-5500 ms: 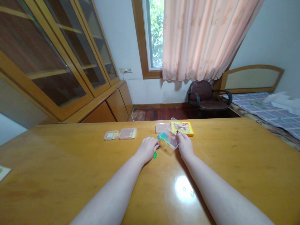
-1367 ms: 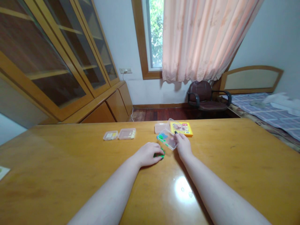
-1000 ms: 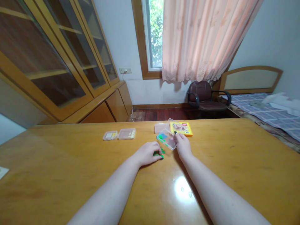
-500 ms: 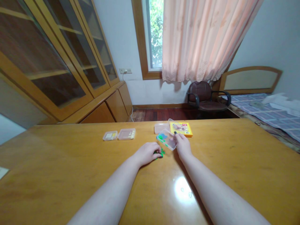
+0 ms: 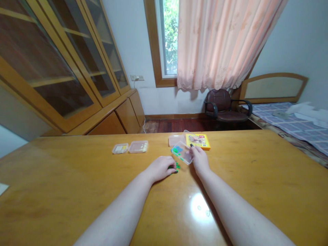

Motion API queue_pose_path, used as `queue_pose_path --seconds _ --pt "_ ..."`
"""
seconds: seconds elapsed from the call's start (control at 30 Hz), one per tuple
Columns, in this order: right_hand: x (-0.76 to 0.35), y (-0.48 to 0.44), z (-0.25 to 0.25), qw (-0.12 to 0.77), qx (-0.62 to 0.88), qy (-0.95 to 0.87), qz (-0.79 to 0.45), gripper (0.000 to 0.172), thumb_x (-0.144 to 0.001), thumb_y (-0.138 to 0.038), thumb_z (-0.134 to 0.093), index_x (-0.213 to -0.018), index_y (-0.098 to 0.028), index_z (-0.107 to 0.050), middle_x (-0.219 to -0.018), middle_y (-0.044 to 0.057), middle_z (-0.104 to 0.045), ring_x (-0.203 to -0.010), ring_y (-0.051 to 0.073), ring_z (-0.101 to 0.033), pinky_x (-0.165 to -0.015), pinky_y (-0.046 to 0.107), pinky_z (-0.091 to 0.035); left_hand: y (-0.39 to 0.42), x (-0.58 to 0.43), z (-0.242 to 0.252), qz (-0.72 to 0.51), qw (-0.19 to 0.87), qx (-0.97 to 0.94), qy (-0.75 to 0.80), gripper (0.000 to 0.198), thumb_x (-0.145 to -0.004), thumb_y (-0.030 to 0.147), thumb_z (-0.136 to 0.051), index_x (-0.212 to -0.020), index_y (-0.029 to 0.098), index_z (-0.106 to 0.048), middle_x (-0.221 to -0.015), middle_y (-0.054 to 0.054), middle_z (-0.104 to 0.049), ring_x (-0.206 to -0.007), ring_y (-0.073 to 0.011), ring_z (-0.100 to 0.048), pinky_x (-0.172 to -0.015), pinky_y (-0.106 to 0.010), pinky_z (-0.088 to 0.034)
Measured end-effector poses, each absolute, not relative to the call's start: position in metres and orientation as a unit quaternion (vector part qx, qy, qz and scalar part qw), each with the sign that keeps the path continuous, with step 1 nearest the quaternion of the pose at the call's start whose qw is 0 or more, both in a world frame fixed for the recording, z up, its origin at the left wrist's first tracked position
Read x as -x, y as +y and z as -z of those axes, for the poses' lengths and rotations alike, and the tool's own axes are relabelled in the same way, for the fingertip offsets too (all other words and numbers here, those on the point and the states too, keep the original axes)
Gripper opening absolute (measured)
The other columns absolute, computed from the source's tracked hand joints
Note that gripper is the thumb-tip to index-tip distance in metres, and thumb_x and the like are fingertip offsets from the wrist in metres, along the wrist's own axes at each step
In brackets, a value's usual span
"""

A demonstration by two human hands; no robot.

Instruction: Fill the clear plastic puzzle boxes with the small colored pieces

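Note:
My right hand (image 5: 200, 159) is closed on the edge of a clear plastic box (image 5: 186, 156), which it holds tilted above the table. Small green pieces (image 5: 176, 150) lie in the box; a blue patch (image 5: 180, 148) shows at its far left side, inside or behind it I cannot tell. Just left of the box, my left hand (image 5: 162, 167) rests low on the table, its fingers curled around small green pieces. More loose green pieces (image 5: 178, 166) lie beside its fingertips. The palm and part of the pile are hidden under the curled fingers.
Behind the held box lie another clear box (image 5: 176, 140) and a yellow printed box (image 5: 198, 141). Two clear containers stand to the left, one with pale pieces (image 5: 144, 146), the other a smaller case (image 5: 120, 148). The wooden table's far edge (image 5: 159, 134) runs beyond them.

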State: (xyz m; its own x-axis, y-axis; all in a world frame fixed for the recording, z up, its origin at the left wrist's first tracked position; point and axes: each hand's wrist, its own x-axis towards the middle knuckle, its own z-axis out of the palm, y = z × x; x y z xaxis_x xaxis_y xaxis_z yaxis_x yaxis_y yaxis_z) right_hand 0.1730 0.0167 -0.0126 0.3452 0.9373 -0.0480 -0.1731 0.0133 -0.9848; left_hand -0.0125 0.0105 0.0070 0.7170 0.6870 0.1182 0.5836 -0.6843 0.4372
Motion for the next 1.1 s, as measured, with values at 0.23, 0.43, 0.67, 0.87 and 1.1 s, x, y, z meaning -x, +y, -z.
queue_pose_path --seconds 0.23,0.43,0.67,0.87,1.1 --pt "-0.173 0.017 0.012 0.618 0.544 -0.347 -0.450 0.027 -0.065 -0.045 -0.058 -0.063 -0.018 -0.057 -0.058 0.002 -0.062 -0.053 0.015 -0.049 -0.051 0.026 -0.035 0.010 0.014 -0.013 -0.185 0.166 -0.888 0.387 0.009 -0.081 0.027 -0.052 -0.080 0.019 -0.056 -0.081 0.000 -0.061 -0.075 -0.0132 -0.055 -0.070 -0.024 -0.041" --pt "-0.173 0.018 0.014 0.621 0.530 -0.343 -0.464 0.025 -0.065 -0.043 -0.058 -0.063 -0.018 -0.058 -0.058 0.001 -0.062 -0.052 0.014 -0.048 -0.053 0.026 -0.036 0.005 0.021 -0.014 -0.343 0.087 -0.853 0.383 0.014 -0.084 0.030 -0.048 -0.079 0.019 -0.055 -0.078 -0.001 -0.061 -0.075 -0.0132 -0.054 -0.072 -0.026 -0.041" --pt "-0.169 0.016 0.021 0.541 0.533 -0.459 -0.462 0.030 -0.065 -0.047 -0.059 -0.061 -0.017 -0.060 -0.057 0.001 -0.061 -0.054 0.015 -0.050 -0.054 0.025 -0.036 0.010 0.024 -0.009 -0.413 0.056 -0.793 0.444 0.020 -0.084 0.033 -0.046 -0.095 0.019 -0.055 -0.087 -0.004 -0.060 -0.072 -0.0134 -0.052 -0.075 -0.028 -0.043" --pt "-0.172 0.018 0.020 0.595 0.536 -0.381 -0.462 0.027 -0.066 -0.045 -0.057 -0.062 -0.018 -0.058 -0.057 0.001 -0.061 -0.053 0.014 -0.050 -0.054 0.026 -0.037 0.015 0.023 -0.006 -0.412 0.097 -0.773 0.473 0.033 -0.085 0.030 -0.044 -0.115 0.017 -0.044 -0.097 -0.006 -0.054 -0.071 -0.0123 -0.050 -0.076 -0.029 -0.043" --pt "-0.176 0.020 0.016 0.637 0.545 -0.313 -0.447 0.025 -0.065 -0.042 -0.056 -0.067 -0.018 -0.059 -0.061 0.001 -0.063 -0.054 0.015 -0.051 -0.055 0.027 -0.039 0.012 0.019 -0.012 -0.277 0.123 -0.861 0.408 0.020 -0.083 0.026 -0.046 -0.098 0.022 -0.058 -0.099 -0.004 -0.061 -0.095 -0.0184 -0.052 -0.087 -0.035 -0.038"
